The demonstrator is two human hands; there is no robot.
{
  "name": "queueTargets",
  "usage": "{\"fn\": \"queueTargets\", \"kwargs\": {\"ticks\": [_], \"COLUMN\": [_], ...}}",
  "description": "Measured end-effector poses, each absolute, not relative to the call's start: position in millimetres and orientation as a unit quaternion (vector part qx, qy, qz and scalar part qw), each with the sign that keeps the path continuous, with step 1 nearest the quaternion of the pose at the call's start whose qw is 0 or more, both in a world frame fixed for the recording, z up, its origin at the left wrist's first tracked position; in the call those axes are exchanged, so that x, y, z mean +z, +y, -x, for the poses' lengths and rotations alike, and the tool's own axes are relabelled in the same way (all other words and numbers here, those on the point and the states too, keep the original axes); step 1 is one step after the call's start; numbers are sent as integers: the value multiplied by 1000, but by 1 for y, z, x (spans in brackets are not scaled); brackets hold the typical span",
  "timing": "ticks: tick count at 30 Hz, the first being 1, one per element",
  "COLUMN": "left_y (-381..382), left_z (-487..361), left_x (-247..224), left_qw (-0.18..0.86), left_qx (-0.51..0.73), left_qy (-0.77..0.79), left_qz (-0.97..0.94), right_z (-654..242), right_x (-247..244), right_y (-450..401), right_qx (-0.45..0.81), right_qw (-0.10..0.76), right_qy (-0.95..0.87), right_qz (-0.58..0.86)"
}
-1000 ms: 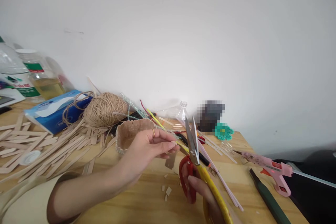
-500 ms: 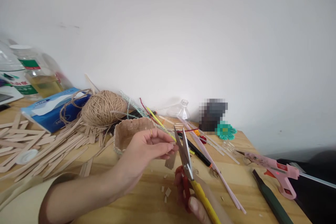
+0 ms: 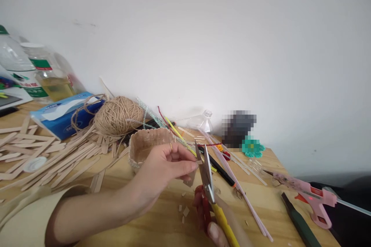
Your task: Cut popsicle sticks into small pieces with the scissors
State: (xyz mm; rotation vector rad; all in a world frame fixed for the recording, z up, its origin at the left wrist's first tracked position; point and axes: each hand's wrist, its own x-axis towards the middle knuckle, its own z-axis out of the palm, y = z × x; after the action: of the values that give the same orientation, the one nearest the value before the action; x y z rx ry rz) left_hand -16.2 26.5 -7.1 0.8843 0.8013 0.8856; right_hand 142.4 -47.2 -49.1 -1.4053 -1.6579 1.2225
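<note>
My left hand (image 3: 171, 162) pinches a small wooden stick piece (image 3: 198, 162) between thumb and fingertips. Its end reaches the spread blades of the scissors (image 3: 206, 185), though whether it touches them I cannot tell. Wrapped round the red and yellow handles is my right hand (image 3: 213, 232), low in view. Just behind my left hand stands a small scalloped basket (image 3: 135, 150), partly covered by that hand. Several cut wood chips (image 3: 186, 211) lie on the table below the fingers.
Loose craft sticks (image 3: 69, 158), a twine ball (image 3: 118, 115) and a tissue pack (image 3: 66, 117) fill the left side. Bottles (image 3: 55, 85) stand behind. To the right are pink straws (image 3: 246, 197), a teal flower (image 3: 252, 146), a pink glue gun (image 3: 314, 200) and a dark green tool (image 3: 298, 216).
The camera has turned slightly left, so most things appear farther right. My left hand has brought the wooden piece closer to the scissor blades. Both hands keep their holds.
</note>
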Motion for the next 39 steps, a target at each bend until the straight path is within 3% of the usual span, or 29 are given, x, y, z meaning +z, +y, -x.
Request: {"fn": "queueTargets", "kwargs": {"ticks": [39], "left_y": [25], "left_z": [17], "left_x": [-7], "left_qw": [753], "left_qx": [363], "left_qy": [365], "left_qz": [-409], "right_z": [-146], "right_x": [-51], "right_y": [-50], "right_qx": [406], "right_qw": [301], "right_qy": [-659], "right_qz": [556]}}
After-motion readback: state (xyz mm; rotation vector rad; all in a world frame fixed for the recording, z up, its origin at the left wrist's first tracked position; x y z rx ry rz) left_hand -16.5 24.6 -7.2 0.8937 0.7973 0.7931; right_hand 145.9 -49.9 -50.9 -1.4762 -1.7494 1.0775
